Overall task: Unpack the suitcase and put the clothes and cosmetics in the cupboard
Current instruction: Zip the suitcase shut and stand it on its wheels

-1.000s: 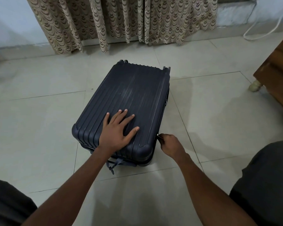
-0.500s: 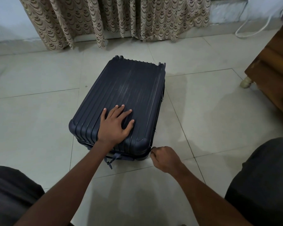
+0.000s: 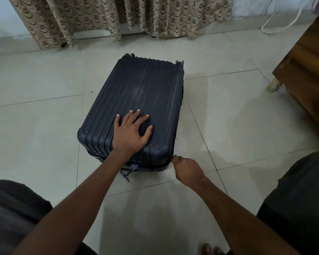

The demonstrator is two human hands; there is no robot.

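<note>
Dark navy, ribbed hard-shell suitcase [image 3: 136, 107] lying flat and shut on the pale tiled floor [image 3: 228, 116], wheels at the far end toward the patterned beige curtain [image 3: 118, 17]. Left hand [image 3: 130, 134] resting palm-down on the near part of the lid, fingers straight and spread wide, holding nothing. Right hand [image 3: 187, 169] at the near right corner of the case, fingers curled tight, thumb and forefinger pinching something at the zip line, presumably the zip pull, too small to make out. Grey fabric straps [image 3: 126, 172] trailing from the near edge onto the floor. Brown wooden furniture [image 3: 306, 74] with a pale foot well apart at right. White cable [image 3: 280, 24] beside the far wall.
</note>
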